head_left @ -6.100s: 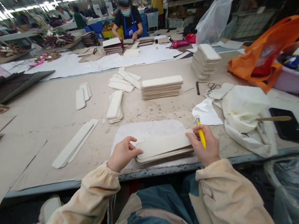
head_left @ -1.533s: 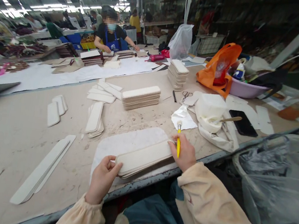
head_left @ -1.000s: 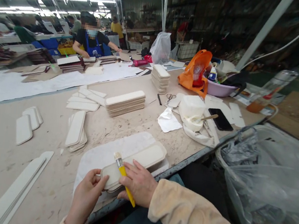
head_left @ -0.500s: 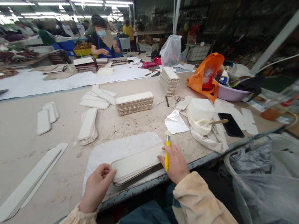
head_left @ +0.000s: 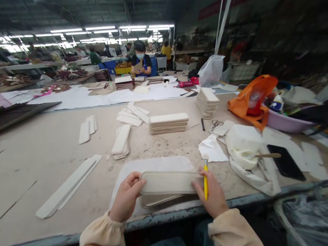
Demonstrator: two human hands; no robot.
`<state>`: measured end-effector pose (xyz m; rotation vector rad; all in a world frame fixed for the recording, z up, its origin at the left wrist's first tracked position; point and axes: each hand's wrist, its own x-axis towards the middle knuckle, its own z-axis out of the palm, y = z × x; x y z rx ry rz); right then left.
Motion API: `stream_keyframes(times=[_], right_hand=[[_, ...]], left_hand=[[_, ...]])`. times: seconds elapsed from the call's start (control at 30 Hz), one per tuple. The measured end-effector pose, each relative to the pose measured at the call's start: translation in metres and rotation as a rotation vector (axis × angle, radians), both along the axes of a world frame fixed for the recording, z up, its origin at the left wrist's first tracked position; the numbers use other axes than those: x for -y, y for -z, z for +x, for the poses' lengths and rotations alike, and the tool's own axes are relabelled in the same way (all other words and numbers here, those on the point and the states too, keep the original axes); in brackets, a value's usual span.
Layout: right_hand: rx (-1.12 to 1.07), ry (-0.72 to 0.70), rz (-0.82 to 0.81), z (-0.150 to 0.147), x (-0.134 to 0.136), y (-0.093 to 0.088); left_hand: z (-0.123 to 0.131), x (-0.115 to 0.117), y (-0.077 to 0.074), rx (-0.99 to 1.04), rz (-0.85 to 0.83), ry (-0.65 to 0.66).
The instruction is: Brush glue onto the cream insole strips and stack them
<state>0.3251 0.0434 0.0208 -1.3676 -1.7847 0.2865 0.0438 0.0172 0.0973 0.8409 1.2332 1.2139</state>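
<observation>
A long off-white panel with rounded corners (head_left: 170, 182) is held between my two hands, tilted above another similar panel (head_left: 160, 200). My left hand (head_left: 127, 193) pinches its left end between thumb and fingers. At the other end, my right hand (head_left: 212, 193) grips the panel's edge and also holds a yellow-handled brush (head_left: 205, 182), bristles pointing away from me. Beneath lies a white sheet (head_left: 126, 174) near the table edge. Beyond it are a neat stack of long panels (head_left: 168, 124) and a looser pile of strips (head_left: 121, 141).
Long strips (head_left: 65, 190) lie at left. To the right are a tub of white paste (head_left: 246, 157) with a wooden stick, a black phone (head_left: 286, 162), scissors (head_left: 216, 123) and an orange bag (head_left: 251, 98). A plastic-lined bin (head_left: 314, 225) stands beside the table. A co-worker (head_left: 142, 63) sits farther back.
The top panel has been lifted and tilted up off the one below, both hands on its ends. The camera view has turned left, so the table things appear farther right.
</observation>
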Motion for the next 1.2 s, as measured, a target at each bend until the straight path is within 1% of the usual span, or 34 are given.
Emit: stream_keyframes(times=[0.13, 0.23, 0.37, 0.43, 0.47, 0.53, 0.63, 0.73, 0.83, 0.9, 1.03, 1.1, 1.2], right_hand=[[-0.072, -0.035, -0.043, 0.002, 0.0, -0.006], [-0.183, -0.097, -0.076, 0.002, 0.002, -0.016], [-0.465, -0.166, -0.149, -0.004, 0.008, -0.032], [-0.613, -0.165, -0.18, -0.007, 0.009, -0.039], [-0.68, -0.151, -0.197, -0.009, 0.008, -0.041], [-0.787, -0.088, -0.211, -0.009, 0.003, -0.047], [-0.819, 0.035, -0.177, -0.003, -0.015, -0.056], [-0.771, 0.052, -0.141, 0.006, -0.054, -0.065], [-0.752, 0.005, -0.104, 0.013, -0.114, -0.072], [-0.715, 0.0, -0.09, 0.013, -0.16, -0.075], [-0.578, 0.109, -0.033, 0.005, -0.249, -0.082], [-0.501, 0.181, 0.008, -0.002, -0.283, -0.085], [-0.42, 0.258, 0.02, -0.013, -0.323, -0.088]], left_hand=[[0.009, -0.011, -0.02, 0.165, 0.066, 0.019], [0.016, -0.02, -0.042, 0.228, 0.12, 0.043], [0.023, -0.03, -0.074, 0.284, 0.179, 0.091], [0.024, -0.037, -0.083, 0.298, 0.197, 0.09], [0.023, -0.041, -0.085, 0.301, 0.204, 0.081], [0.021, -0.05, -0.083, 0.287, 0.207, 0.048], [0.013, -0.068, -0.066, 0.194, 0.163, -0.024], [0.004, -0.095, -0.045, 0.077, 0.088, -0.063], [-0.004, -0.134, -0.032, -0.018, 0.028, -0.075], [-0.006, -0.166, -0.03, -0.084, 0.007, -0.092], [-0.007, -0.233, -0.032, -0.267, 0.004, -0.143], [-0.007, -0.264, -0.032, -0.373, 0.0, -0.162], [-0.008, -0.302, -0.03, -0.516, -0.021, -0.181]])
